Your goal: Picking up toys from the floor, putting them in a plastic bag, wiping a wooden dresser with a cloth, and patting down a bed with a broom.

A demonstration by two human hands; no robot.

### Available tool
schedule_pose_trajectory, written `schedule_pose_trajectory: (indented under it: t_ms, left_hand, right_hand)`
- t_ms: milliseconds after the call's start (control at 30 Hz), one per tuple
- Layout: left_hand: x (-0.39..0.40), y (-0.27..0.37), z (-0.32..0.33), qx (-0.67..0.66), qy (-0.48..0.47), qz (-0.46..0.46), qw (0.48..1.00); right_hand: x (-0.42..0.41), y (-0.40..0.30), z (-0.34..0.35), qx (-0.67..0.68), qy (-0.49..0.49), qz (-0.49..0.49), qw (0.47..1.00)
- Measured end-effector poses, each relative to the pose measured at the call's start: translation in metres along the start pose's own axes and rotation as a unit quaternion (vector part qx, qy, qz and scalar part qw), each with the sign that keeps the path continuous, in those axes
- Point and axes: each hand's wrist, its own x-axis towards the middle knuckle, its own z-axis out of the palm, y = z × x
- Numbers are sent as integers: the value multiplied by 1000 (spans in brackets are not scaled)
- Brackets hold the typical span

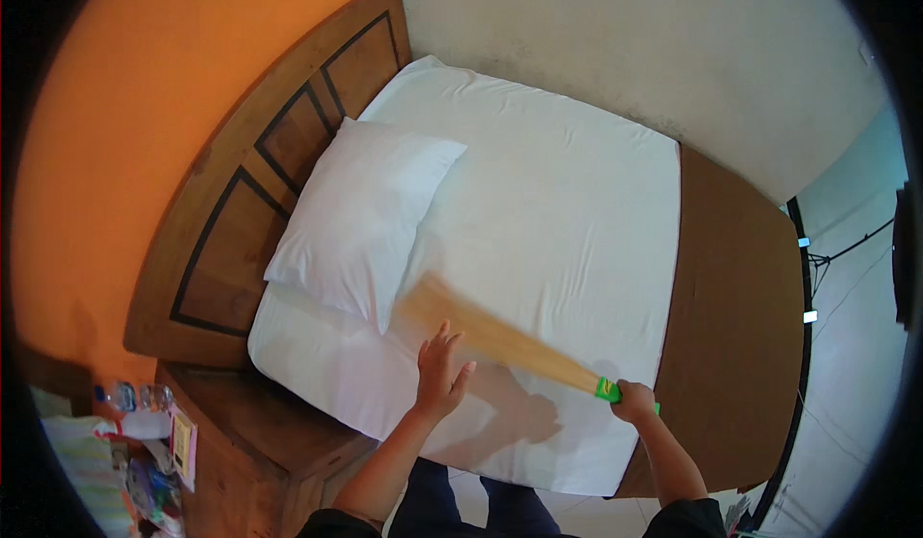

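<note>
My right hand grips the green handle of a bed broom, whose straw-coloured bristles fan out leftward over the mattress and blur at the far end. Fingers spread, my left hand is raised in front of the bristles and holds nothing. Beneath both lies a mattress with a white fitted sheet, lightly creased in places. A white pillow rests by the headboard, one corner close to the broom's tip. Whether the bristles touch the sheet, I cannot tell.
A wooden headboard stands along the orange wall. The brown bed base extends past the sheet's right edge. At lower left, a wooden bedside cabinet stands near plastic bottles. Beyond the bed's long side rises a pale wall.
</note>
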Motion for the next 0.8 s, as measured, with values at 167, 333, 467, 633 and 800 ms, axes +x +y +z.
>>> schedule_pose_trajectory:
  t_ms: [167,333,467,633,800]
  left_hand:
    - [48,-40,-21,-11,-14,46,999]
    - [88,-89,-43,6,44,58,997]
    - [104,-117,-60,7,65,15,998]
    - [126,-144,-80,10,90,18,996]
    - [174,-148,-87,34,91,24,995]
  right_hand:
    - [7,33,35,60,43,230,970]
    - [62,-36,89,495,246,333,764]
    - [60,-191,123,516,43,266,813]
    - [35,-266,42,587,-60,158,792]
    - [69,-175,-27,594,148,171,772]
